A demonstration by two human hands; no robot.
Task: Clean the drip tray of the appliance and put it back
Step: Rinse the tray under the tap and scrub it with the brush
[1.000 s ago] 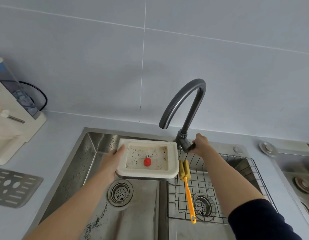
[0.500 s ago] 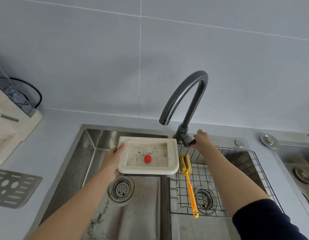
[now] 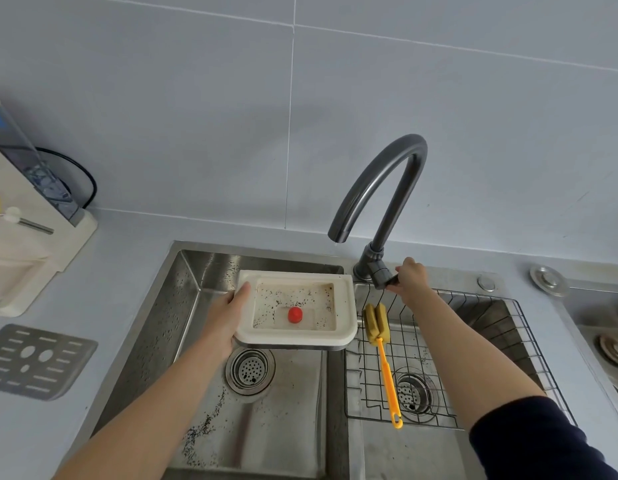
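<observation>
One appliance [image 3: 23, 237] stood at the far left of the tabletop [image 3: 127, 244], cut off by the frame edge. One slotted metal grate [image 3: 37, 362] lay flat on the tabletop just in front of it. One sink [image 3: 183, 323] followed, divided into two basins. The left strainer [image 3: 250, 368] sat in one basin and the right strainer [image 3: 413, 393] in the other.

Your left hand [image 3: 228, 317] gripped the one drip tray [image 3: 295, 310] by its left short edge, thumb over the rim and fingers underneath. You held it roughly level above the left basin. One red float [image 3: 295, 315] sat in its well among many dark specks.

Handling notes:
- Treat the tray as light, rigid plastic that should not flex under a one-sided hold.
- Expect a smooth rim that turns slippery once wet.
- Take it by a short edge as you did, or by both short edges for scrubbing.
- Keep it level if the float is loose; the pictures did not show whether it was fixed.

One faucet [image 3: 380, 188] rose at the divider, with its spout just behind the tray's right end and no stream visible. One sponge brush [image 3: 383, 358] lay on the one wire rack [image 3: 473, 358] in the right basin, just beside the tray. Your right hand [image 3: 411, 280] closed its fingers on the faucet handle [image 3: 383, 277].
</observation>
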